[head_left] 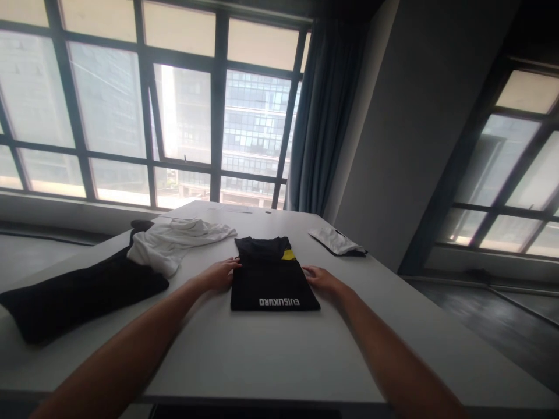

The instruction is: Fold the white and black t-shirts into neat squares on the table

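While the folded black shirt lies flat near the middle of the white table, both hands rest at its sides: the left hand touches the left edge and the right hand the right edge. On each hand the fingers lie loosely spread and flat, pressing or steadying the cloth; neither is closed around anything. The shirt is already a neat rectangle, with white lettering along its near edge and a yellow label at the collar, so the folding looks nearly finished and the step in hand seems to be squaring the sides. A next move would call for an even grip on both edges so the fold does not slip open.

To the left, a crumpled white garment lies partly over a long dark garment spread along the table's left side. A small folded white piece with a dark edge sits well apart at the far right. Nothing lies between the hands and the shirt; the loose white garment is the nearest thing to the left hand.
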{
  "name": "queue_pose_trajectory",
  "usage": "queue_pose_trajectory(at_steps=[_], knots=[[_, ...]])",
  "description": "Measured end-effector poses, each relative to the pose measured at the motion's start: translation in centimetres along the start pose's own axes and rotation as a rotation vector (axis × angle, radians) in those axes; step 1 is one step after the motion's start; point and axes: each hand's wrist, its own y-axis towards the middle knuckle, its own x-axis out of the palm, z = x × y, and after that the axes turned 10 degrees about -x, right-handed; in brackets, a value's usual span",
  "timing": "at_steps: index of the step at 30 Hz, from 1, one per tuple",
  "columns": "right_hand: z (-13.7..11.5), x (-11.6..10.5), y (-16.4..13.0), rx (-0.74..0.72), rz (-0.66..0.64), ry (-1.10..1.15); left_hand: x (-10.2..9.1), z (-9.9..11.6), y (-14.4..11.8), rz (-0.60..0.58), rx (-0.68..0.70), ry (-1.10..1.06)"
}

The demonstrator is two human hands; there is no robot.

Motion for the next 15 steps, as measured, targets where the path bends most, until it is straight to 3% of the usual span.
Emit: queue_pose_trajectory(at_steps=[3, 6, 11, 15], knots=[[-0.5, -0.6, -0.5, -0.038, -0.027, 0.019, -0.8, -0.2, -0.5, -0.048, 0.125, -0.064], [-0.9, -1.1, -0.9, -0.086, -0.053, 0.025, -1.5, -0.2, -0.8, -0.168, 0.195, -0.111], [-1.0, -1.8, -1.5, -0.091, -0.138, 0.058, -1.9, 0.3, -1.3, -0.376, 0.144, -0.050], [-0.8, -2.2, -1.7, -0.094, -0.202, 0.064, -1.4, 0.8, -1.4, -0.360, 0.131, 0.016]])
